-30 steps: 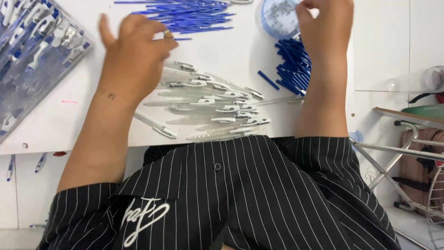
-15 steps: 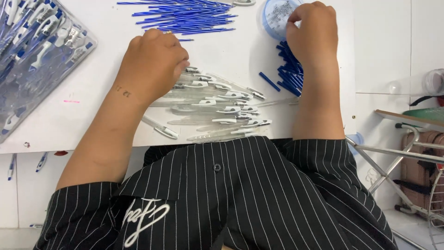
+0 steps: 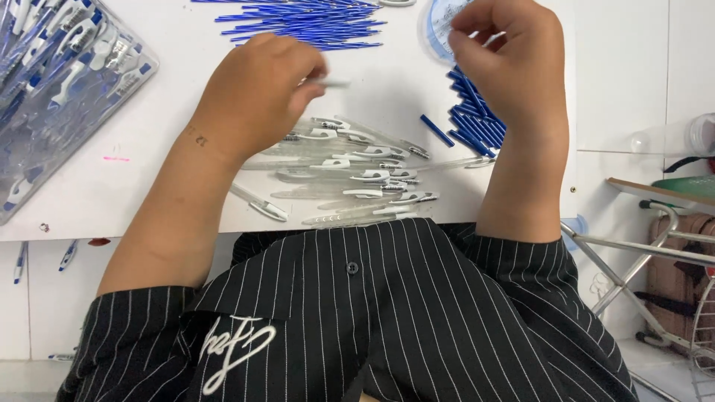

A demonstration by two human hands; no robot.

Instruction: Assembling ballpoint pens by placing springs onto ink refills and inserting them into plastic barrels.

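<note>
The left hand is curled over the pile of clear plastic pen barrels with white clips, fingers pinched together on one thin clear pen barrel that pokes out to the right, a bit blurred. That barrel sits just above the pile, near the middle of the white tabletop.

The right hand is up at the far right, fingers bunched together over the heap of short dark blue plastic tubes. Can't tell if there's actually anything between those fingertips, they're curled in too tight. Just behind it is a round clear plastic tub, mostly hidden by the hand.

Textures: the barrels are glossy and see-through, long and skinny, all lying roughly left-to-right. At the far edge there's a spread of thin blue ink refills, like a bundle of straws. Far left is a clear plastic bag of finished blue and white pens, crinkly and shiny.

Table is smooth matte white. The wall and floor look like white tile, and there's a metal folding frame off to the right. A few stray pens lie on the floor at left. The person is wearing a black pinstriped shirt.
</note>
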